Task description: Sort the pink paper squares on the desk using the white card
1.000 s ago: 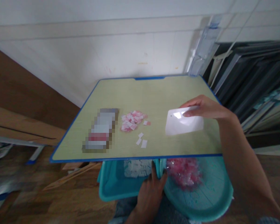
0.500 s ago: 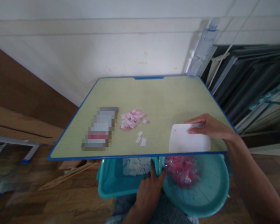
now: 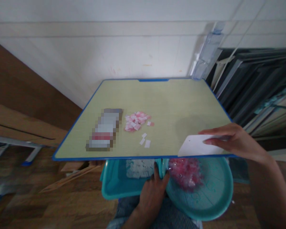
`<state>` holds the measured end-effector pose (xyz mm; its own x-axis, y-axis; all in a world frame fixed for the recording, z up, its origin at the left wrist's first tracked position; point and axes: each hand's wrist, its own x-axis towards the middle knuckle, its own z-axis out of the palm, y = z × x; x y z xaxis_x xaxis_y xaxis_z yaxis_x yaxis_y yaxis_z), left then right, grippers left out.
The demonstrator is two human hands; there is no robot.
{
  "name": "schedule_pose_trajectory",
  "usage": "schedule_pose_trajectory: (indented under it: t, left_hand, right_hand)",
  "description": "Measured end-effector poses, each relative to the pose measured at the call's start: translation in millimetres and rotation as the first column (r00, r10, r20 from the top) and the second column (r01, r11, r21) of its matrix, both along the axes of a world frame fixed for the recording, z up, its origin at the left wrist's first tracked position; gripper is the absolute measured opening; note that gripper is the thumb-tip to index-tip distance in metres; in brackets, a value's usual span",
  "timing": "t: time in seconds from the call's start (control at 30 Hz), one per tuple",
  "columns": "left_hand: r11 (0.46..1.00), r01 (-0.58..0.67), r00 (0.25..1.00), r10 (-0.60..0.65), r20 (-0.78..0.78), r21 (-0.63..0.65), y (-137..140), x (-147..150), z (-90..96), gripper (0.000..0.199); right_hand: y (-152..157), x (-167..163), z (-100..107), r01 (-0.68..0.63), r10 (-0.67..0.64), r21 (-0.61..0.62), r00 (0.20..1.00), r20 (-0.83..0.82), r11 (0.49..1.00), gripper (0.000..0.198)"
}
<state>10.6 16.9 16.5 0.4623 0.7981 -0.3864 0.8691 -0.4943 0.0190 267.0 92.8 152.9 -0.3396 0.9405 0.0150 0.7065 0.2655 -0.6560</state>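
My right hand point(image 3: 228, 140) pinches a flat white plastic scraper point(image 3: 196, 144) with a small hole near one corner. It is tilted at the front edge of the pale green tabletop point(image 3: 169, 101), above the round teal basin point(image 3: 219, 203). That basin holds a clear bag of pink pieces point(image 3: 187, 173). My left hand point(image 3: 152, 190) grips the meeting rims of the round basin and a rectangular teal basin point(image 3: 116, 190), which holds small white pieces point(image 3: 140, 168). On the tabletop lie a heap of pink and white pieces point(image 3: 135, 121) and several loose white pieces point(image 3: 147, 143).
An oblong object point(image 3: 105, 130), pixelated, lies on the left of the tabletop. A clear plastic bottle point(image 3: 206, 54) stands at the back right corner by the white wall point(image 3: 133, 54). Dark panels point(image 3: 259, 76) lean at the right. Cardboard point(image 3: 71, 181) lies on the floor.
My right hand has moved right and slightly down with the scraper, which now tilts more at the table's front edge. My left hand has stayed at the basin rims.
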Motion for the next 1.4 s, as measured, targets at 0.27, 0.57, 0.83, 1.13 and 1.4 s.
schedule_pose_trajectory:
  t: [0.27, 0.57, 0.83, 1.13, 1.4]
  left_hand:
    - [1.0, -0.006, 1.0, 0.006, 0.011, -0.007, -0.3, -0.1, -0.7, 0.047]
    - [1.0, -0.007, 1.0, 0.007, 0.026, 0.01, -0.1, -0.3, 0.4, 0.045]
    - [1.0, -0.008, 1.0, 0.008, 0.03, -0.007, -0.3, -0.6, 1.6, 0.044]
    - [1.0, -0.007, 0.999, 0.006, 0.05, 0.008, -1.1, -0.7, 1.6, 0.043]
    - [1.0, -0.012, 0.998, 0.011, 0.067, 0.019, -2.2, -0.5, 0.4, 0.043]
  right_hand:
    - [-22.8, -4.4, 5.3, -0.094, 0.072, 0.179, 0.989, 0.127, 0.979, 0.026]
    - [-33.0, -10.4, 17.8, -0.223, 0.176, 0.209, 0.959, 0.222, 0.952, 0.028]
    - [-5.7, -18.5, 27.4, -0.312, 0.274, 0.173, 0.938, 0.214, 0.934, 0.028]
    - [-25.7, -32.2, 23.8, -0.381, 0.335, 0.051, 0.863, 0.378, 0.923, 0.025]
    - [-33.3, -31.5, 33.0, -0.413, 0.326, 0.158, 0.859, 0.395, 0.897, 0.032]
